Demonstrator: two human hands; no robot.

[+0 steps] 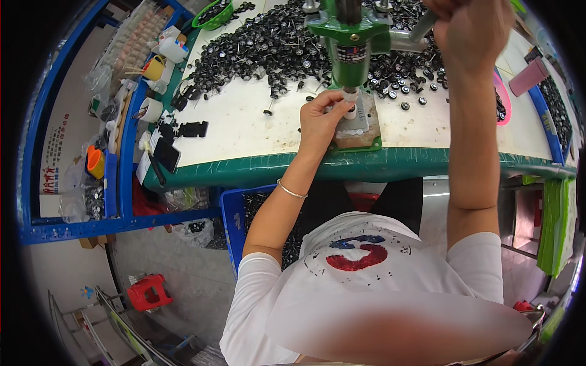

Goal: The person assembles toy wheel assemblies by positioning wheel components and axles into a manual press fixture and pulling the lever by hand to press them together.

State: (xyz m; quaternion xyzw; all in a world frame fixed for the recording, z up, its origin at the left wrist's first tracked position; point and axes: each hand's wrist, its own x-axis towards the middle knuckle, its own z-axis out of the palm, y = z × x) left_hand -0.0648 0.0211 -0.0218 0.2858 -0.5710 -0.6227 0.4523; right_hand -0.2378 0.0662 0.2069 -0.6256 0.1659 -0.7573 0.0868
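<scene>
A green hand press (351, 64) stands at the table's front edge. My left hand (320, 119) is closed, thumb and fingertips pinching a small black-and-white wheel part (351, 113) on the press's metal base plate (367, 113), right under the ram. The fingers partly cover the part, so its full shape cannot be made out. Raised at the upper right, my right hand (473, 36) is wrapped round the press's lever (423, 26). Behind and beside the press lies a wide heap of small black wheels (262, 52), many with thin metal pins.
A green basket (213, 18) of wheels sits at the far left, and a pink tray (503, 100) at the right. A phone (166, 152) lies near the left edge. Beneath the table is a blue bin (232, 213) of small black parts. A blue rack (126, 165) flanks the left.
</scene>
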